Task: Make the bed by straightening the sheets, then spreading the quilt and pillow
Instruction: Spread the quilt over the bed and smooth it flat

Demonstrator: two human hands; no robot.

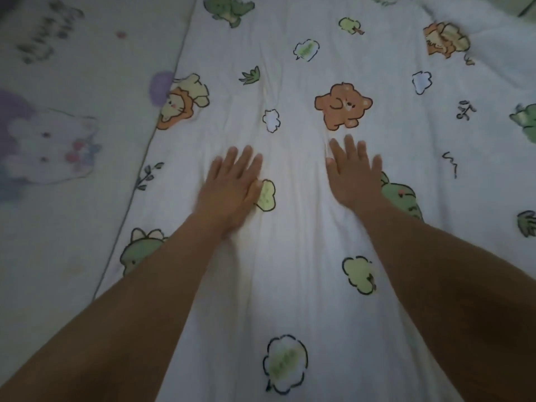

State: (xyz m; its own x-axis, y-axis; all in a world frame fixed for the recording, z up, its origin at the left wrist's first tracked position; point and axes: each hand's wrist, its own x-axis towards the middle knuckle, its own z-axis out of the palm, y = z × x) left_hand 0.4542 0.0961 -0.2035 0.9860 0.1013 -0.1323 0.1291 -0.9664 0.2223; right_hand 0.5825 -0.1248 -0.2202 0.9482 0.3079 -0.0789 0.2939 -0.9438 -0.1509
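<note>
You see a white quilt (pixel 295 227) printed with a black-outlined brown bear, orange-maned lions, green dinosaurs, pale green trees and bluish clouds. To its left, the pale sheet (pixel 58 242) shows a white rabbit and purple patches.

1. Only the person's two arms show, each bare from the hand back to the frame edge.
2. The left forearm (pixel 130 300), toward 7 o'clock, is slim and uncovered along its whole visible length.
3. The right forearm (pixel 449 271), toward 4 o'clock, is likewise uncovered and looks broader near the edge.
4. The left hand (pixel 232 187) is bare; its fingertips are blurred.
5. The right hand (pixel 355 175) is bare; its nails are too blurred to make out.
</note>
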